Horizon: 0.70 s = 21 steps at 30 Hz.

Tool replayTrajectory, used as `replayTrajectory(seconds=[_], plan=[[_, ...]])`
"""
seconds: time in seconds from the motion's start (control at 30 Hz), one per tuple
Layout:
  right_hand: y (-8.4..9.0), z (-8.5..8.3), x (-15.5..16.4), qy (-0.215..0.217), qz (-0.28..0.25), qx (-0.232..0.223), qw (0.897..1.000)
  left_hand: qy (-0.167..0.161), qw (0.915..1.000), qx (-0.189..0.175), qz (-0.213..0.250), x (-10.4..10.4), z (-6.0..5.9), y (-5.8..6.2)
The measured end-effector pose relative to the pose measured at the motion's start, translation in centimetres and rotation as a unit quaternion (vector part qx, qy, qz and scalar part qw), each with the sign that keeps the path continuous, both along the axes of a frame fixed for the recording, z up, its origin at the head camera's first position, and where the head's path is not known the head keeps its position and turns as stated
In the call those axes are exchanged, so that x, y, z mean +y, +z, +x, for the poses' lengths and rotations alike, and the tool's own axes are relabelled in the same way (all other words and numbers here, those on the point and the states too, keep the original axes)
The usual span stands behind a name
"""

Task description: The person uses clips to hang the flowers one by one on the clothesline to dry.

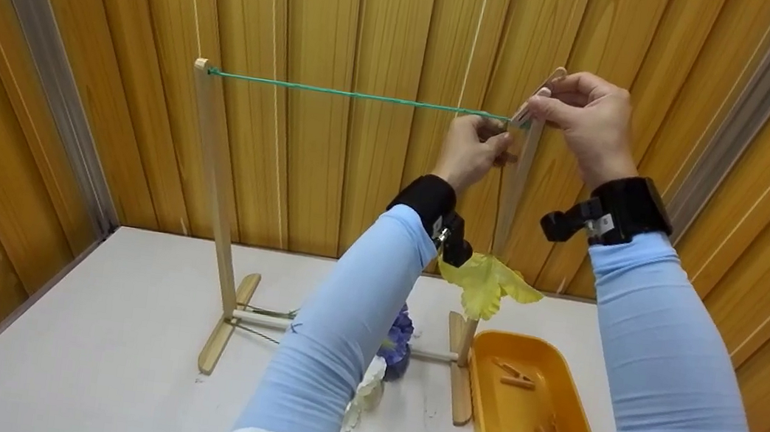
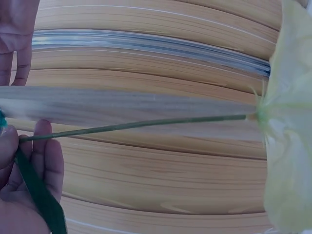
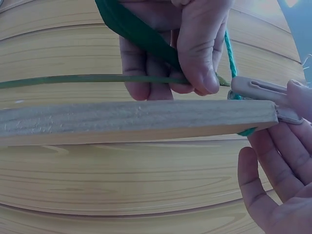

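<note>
My left hand [image 1: 472, 149] pinches the green stem [image 2: 136, 126] of a yellow flower [image 1: 484, 285] close to the stem's end. The flower hangs head down, and a dark green ribbon-like leaf [image 2: 39, 195] lies across the palm in the left wrist view. Between thumb and fingers, my right hand [image 1: 591, 120] holds a wooden clothespin [image 3: 258, 89]. Its tip is at the green string [image 1: 356, 95], beside the top of the right post [image 3: 131, 119]. The stem's end, in the left fingertips, is right by the clothespin's tip.
The string runs across to the left wooden post [image 1: 214, 186]. An orange tray [image 1: 488, 423] with several clothespins stands on the white table [image 1: 116, 337] at right. A purple flower [image 1: 398, 344] and a white flower [image 1: 367, 396] lie partly behind my left sleeve. Wood-panelled walls [image 1: 373, 192] enclose the table.
</note>
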State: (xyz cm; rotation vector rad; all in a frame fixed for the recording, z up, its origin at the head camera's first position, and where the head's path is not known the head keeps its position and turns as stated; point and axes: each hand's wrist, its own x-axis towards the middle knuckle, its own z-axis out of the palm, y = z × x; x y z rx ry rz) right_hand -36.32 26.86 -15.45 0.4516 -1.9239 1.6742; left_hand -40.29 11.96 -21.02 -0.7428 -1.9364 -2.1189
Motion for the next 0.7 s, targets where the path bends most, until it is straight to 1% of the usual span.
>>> replayTrajectory(seconds=[0.03, 0.17, 0.3, 0.57, 0.7], plan=[[0.05, 0.0, -0.04, -0.003, 0.002, -0.001, 1.0, 0.002, 1.0, 0.0, 0.007, -0.04, -0.05, 0.07], [0.3, 0.05, -0.18, -0.012, 0.01, -0.002, 1.0, 0.018, 0.9996, 0.018, 0.007, -0.21, -0.23, 0.4], [0.47, 0.11, -0.21, -0.017, 0.011, 0.0, 1.0, 0.024, 0.9991, 0.034, 0.007, -0.13, -0.26, 0.61], [0.31, 0.27, -0.43, -0.018, 0.001, -0.008, 1.0, 0.017, 0.9978, 0.014, 0.063, 0.46, -0.2, 0.44], [0.41, 0.37, -0.65, -0.026, 0.004, -0.006, 1.0, 0.024, 0.9972, 0.028, 0.066, 0.5, -0.08, 0.52]])
